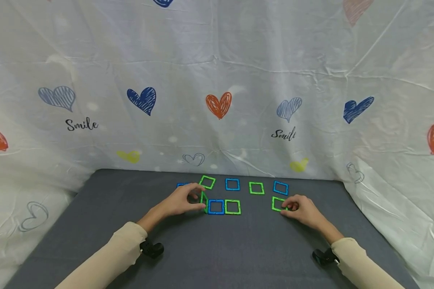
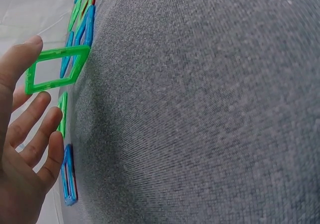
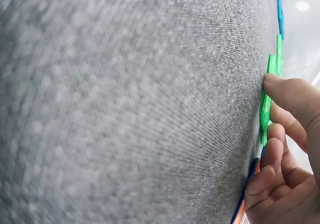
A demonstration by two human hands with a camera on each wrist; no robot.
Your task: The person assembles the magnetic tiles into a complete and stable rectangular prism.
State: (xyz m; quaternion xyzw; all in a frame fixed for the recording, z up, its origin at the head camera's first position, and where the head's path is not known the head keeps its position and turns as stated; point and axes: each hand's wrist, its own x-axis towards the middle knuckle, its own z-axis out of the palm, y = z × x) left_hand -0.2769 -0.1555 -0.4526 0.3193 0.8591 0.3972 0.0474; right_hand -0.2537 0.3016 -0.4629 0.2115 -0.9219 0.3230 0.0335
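Observation:
My left hand (image 1: 181, 200) pinches a green square frame tile (image 2: 60, 52) between thumb and fingers, tilted up on its edge. That tile stands right beside a flat blue square tile (image 1: 216, 200), which lies side by side with a flat green square tile (image 1: 233, 201). Farther right, my right hand (image 1: 304, 210) holds the near right corner of another green tile (image 1: 273, 203) on the table. In the right wrist view the thumb lies against this green tile (image 3: 266, 104), while the other fingers are curled behind it.
Behind the hands, a back row has a green tile (image 1: 207, 177), a blue tile (image 1: 232, 179), another green tile (image 1: 256, 183) and another blue tile (image 1: 281, 183). A further blue tile (image 1: 182, 184) is partly hidden by my left hand. A white curtain (image 1: 217, 160) borders the dark table (image 1: 238, 253).

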